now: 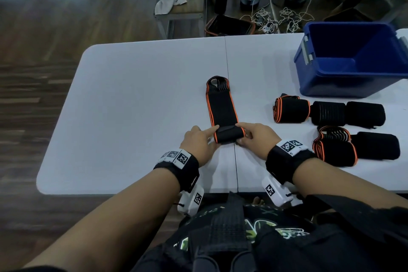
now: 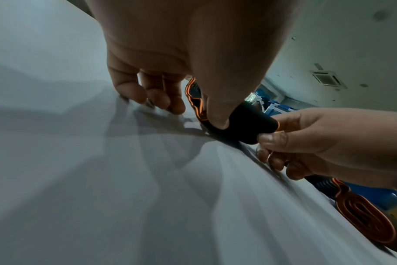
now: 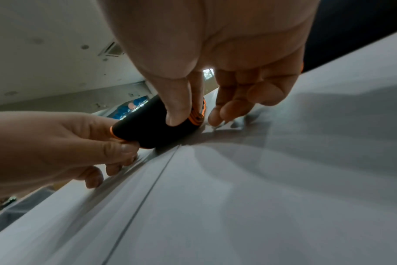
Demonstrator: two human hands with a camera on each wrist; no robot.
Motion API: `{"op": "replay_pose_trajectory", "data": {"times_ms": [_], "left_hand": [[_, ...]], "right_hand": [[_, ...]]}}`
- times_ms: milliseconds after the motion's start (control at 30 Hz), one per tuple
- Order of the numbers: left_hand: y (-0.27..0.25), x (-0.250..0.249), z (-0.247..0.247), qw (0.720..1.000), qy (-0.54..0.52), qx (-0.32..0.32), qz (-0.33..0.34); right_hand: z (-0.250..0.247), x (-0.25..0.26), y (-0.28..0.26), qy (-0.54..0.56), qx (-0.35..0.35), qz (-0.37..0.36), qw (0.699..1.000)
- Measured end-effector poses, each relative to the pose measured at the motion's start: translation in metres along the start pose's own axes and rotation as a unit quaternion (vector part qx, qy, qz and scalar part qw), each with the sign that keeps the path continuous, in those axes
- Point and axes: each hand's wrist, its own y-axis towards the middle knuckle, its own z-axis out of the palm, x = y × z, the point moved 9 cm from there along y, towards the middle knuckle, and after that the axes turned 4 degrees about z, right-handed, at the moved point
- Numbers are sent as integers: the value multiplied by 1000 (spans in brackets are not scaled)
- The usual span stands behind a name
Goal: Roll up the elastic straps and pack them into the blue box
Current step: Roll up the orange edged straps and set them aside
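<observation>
Hands: left hand [image 1: 199, 142] and right hand [image 1: 257, 139] pinch the rolled near end of the strap.
Table [image 1: 136, 99]: smooth, white, centre seam.
Box [image 1: 344, 81]: blue plastic, far right.
Strap [image 1: 221, 104]: black elastic, orange-edged, lying flat beyond the fingers.
Rolls [image 1: 291, 109]: finished bundles, right.

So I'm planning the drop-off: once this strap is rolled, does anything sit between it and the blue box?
Nothing blocks the way. The rolled straps lie just right of a straight line from the strap to the open blue box.
</observation>
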Motion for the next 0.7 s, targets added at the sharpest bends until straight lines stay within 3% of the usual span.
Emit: {"op": "replay_pose_trajectory", "data": {"times_ms": [167, 367, 533, 700], "left_hand": [[3, 2, -5, 997, -74, -7, -30], [2, 4, -10, 982, -178, -28, -51], [5, 4, -12, 985, -152, -9, -86], [4, 11, -18, 986, -125, -41, -103]], "right_hand": [[1, -6, 3, 83, 4, 44, 996], [3, -9, 7, 77, -4, 84, 993], [0, -2, 5, 14, 6, 107, 994], [-1, 5, 5, -34, 14, 121, 992]]}}
